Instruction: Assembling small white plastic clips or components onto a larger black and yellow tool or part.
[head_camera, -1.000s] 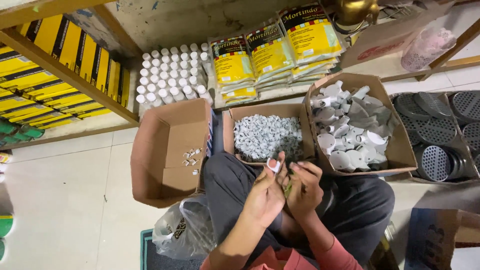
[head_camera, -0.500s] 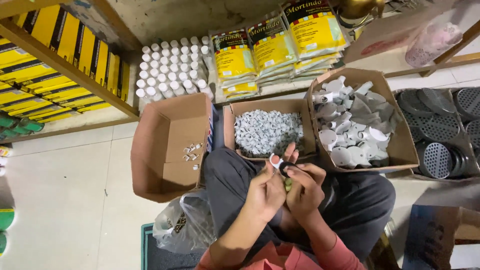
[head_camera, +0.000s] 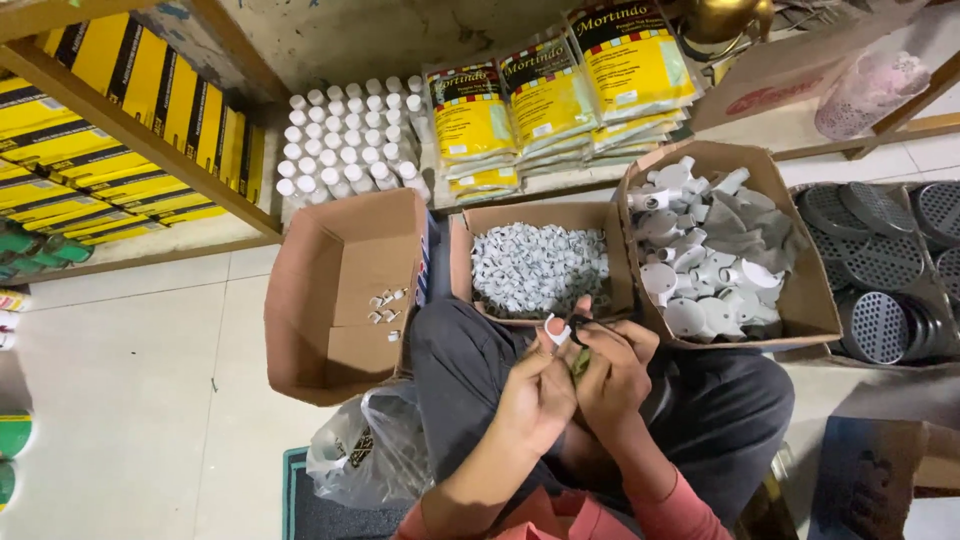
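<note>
A small white plastic clip (head_camera: 556, 330) is pinched in the fingertips of the left hand (head_camera: 535, 395), while the right hand (head_camera: 612, 372) is pressed close against it, its grip closed on a small dark piece (head_camera: 578, 322) held at the clip; what that piece is cannot be told. The step in hand is judged to be the joining of the dark piece to the clip, carried out above the lap, just near of the middle box (head_camera: 462, 262) heaped with small white clips. The next move is judged to call for fine alignment of the two parts and a firm press between the fingertips, with the clip kept from twisting. The clip is seen as a short curved band of glossy white plastic, open at one side, light and rigid by its look. A few similar white pieces (head_camera: 384, 305) lie in the box at left (head_camera: 300, 300), and larger white fittings (head_camera: 700, 260) fill the box at right (head_camera: 815, 300).
</note>
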